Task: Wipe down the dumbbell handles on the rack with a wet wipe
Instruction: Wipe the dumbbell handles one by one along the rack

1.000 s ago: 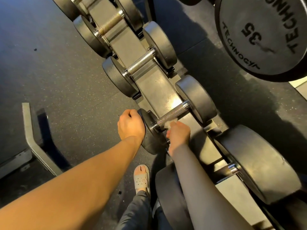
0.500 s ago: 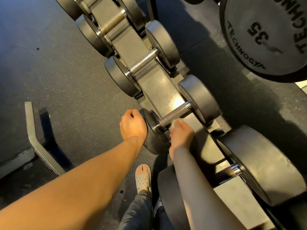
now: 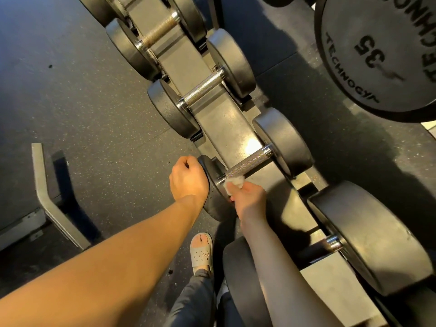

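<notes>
Your L hand (image 3: 188, 180) curls over the dumbbell's near head (image 3: 212, 169), while your R hand (image 3: 250, 197) pinches the wet wipe (image 3: 234, 182) against the near end of its knurled handle (image 3: 249, 164), dumbbell sitting on the rack (image 3: 219, 119).

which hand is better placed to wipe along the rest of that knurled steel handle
Right. The right hand holds the crumpled white wet wipe against the near end of the knurled steel dumbbell handle; the left hand has no wipe and grips the dark round dumbbell head.
</notes>
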Demonstrator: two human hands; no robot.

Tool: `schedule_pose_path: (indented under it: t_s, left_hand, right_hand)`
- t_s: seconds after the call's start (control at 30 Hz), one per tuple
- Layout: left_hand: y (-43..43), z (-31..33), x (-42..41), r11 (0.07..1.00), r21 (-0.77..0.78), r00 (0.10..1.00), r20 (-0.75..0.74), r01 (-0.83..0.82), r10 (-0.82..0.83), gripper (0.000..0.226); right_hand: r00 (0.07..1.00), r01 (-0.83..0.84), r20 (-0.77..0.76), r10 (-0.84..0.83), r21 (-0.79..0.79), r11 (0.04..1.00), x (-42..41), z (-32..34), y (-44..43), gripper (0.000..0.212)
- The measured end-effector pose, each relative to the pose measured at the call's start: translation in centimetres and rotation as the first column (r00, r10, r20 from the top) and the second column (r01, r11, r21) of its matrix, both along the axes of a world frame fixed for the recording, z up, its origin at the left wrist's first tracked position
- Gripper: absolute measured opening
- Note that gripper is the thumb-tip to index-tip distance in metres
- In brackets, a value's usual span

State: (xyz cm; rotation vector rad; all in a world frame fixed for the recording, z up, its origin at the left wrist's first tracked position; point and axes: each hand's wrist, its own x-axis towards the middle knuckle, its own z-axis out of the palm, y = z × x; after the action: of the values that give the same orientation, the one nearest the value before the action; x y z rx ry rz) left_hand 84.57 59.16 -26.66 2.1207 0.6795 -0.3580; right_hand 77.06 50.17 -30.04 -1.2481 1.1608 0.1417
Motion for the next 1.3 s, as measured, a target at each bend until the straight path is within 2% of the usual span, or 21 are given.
schedule_pose_path:
  t_s: [0.07,0.17,0.23,0.27,0.33,0.37,0.4,0.5,0.57,0.63,0.67,0.73,0.83,0.9,0.93,0.97,1.07,1.1,1.23,1.27,1.3]
  left_hand:
    - [-0.1,0.0,0.0,1.000,0.001,1.000,-0.002,0.000,0.000,0.030]
    - [0.0,0.0,0.0,1.000,0.001,1.000,-0.004,-0.007,0.007,0.031]
    - [0.0,-0.1,0.1,1.000,0.004,1.000,-0.002,-0.006,0.006,0.029]
    - [-0.1,-0.1,0.1,1.000,0.004,1.000,-0.004,-0.011,0.011,0.029]
    - [-0.1,0.0,0.1,1.000,-0.003,1.000,-0.005,-0.024,0.024,0.030]
    - [-0.1,0.0,0.1,1.000,-0.010,1.000,-0.006,-0.027,0.027,0.030]
    - [-0.1,0.0,0.1,1.000,-0.016,1.000,-0.008,-0.023,0.023,0.029]
    - [0.1,0.0,0.0,0.999,-0.042,1.000,-0.010,-0.012,0.011,0.026]
    - [0.2,0.1,0.0,0.999,-0.053,1.000,-0.010,-0.007,0.006,0.025]
    - [0.1,0.3,0.0,0.998,-0.062,1.000,-0.005,-0.009,0.009,0.025]
    - [0.1,0.3,0.0,0.998,-0.064,1.000,-0.002,-0.009,0.009,0.025]
    - [0.1,0.3,0.0,0.998,-0.064,1.000,0.009,-0.006,0.006,0.025]
    - [0.1,0.2,0.1,0.999,-0.047,1.000,0.011,-0.013,0.013,0.024]
    - [0.1,0.1,0.1,0.999,-0.039,1.000,0.008,-0.008,0.008,0.024]
    - [0.1,0.1,0.1,0.999,-0.036,1.000,0.004,-0.002,0.003,0.024]
    - [0.1,0.1,0.1,0.999,-0.036,1.000,0.001,0.001,0.000,0.025]
    - [0.2,0.2,0.1,0.999,-0.047,1.000,0.000,0.005,-0.005,0.024]
    - [0.2,0.2,0.1,0.999,-0.046,1.000,0.001,0.009,-0.009,0.024]
    - [0.2,0.1,0.0,0.999,-0.050,1.000,0.008,0.010,-0.010,0.023]
    - [0.2,0.0,0.0,0.999,-0.049,1.000,0.009,0.012,-0.012,0.023]
    - [0.2,-0.1,0.0,0.999,-0.049,1.000,0.011,0.013,-0.012,0.024]
  right_hand:
    - [0.998,-0.066,-0.025,0.064,-0.084,0.994,0.0,0.1,-0.2,0.015]
    - [1.000,-0.002,0.023,0.011,-0.352,0.936,1.3,1.1,-0.8,0.024]
    - [0.982,-0.033,0.130,0.135,-0.588,0.808,2.3,2.2,-0.4,0.018]
    - [0.953,-0.124,0.101,0.286,-0.730,0.672,2.8,2.4,-0.3,0.011]
    - [0.779,-0.434,-0.217,0.589,-0.864,0.255,3.9,2.6,-0.6,0.018]
    - [0.628,-0.578,-0.397,0.669,-0.814,0.060,4.6,2.8,-1.0,0.021]
    - [0.475,-0.678,-0.520,0.710,-0.731,-0.082,5.3,3.1,-1.5,0.022]
    - [0.104,-0.767,-0.619,0.778,-0.548,-0.334,7.4,4.2,-2.8,0.023]
    - [-0.075,-0.718,-0.632,0.771,-0.502,-0.482,8.3,4.9,-3.4,0.022]
    - [-0.148,-0.645,-0.734,0.663,-0.437,-0.628,9.1,5.2,-4.3,0.026]
    - [-0.134,-0.631,-0.794,0.593,-0.393,-0.669,9.7,5.3,-4.8,0.030]
    - [-0.078,-0.687,-0.856,0.512,-0.326,-0.649,10.2,5.4,-5.3,0.033]
    - [-0.006,-0.761,-0.761,0.648,-0.417,-0.497,8.6,5.0,-4.0,0.026]
    - [0.134,-0.700,-0.510,0.849,-0.655,-0.283,5.8,4.0,-2.7,0.019]
    - [0.205,-0.677,-0.379,0.903,-0.720,-0.149,4.8,3.4,-2.6,0.016]
    - [0.239,-0.645,-0.295,0.925,-0.761,-0.076,4.0,3.0,-2.9,0.017]
    - [0.141,-0.523,-0.395,0.908,-0.808,-0.270,2.9,2.2,-5.1,0.028]
    - [0.175,-0.468,-0.420,0.891,-0.831,-0.300,2.8,2.0,-5.9,0.029]
    - [0.511,-0.381,-0.391,0.766,-0.901,-0.206,0.9,1.6,-6.6,0.012]
    - [0.573,-0.400,-0.344,0.744,-0.910,-0.113,0.1,1.8,-6.0,0.006]
    - [0.660,-0.427,-0.253,0.708,-0.901,0.077,-0.5,2.1,-5.3,0.001]
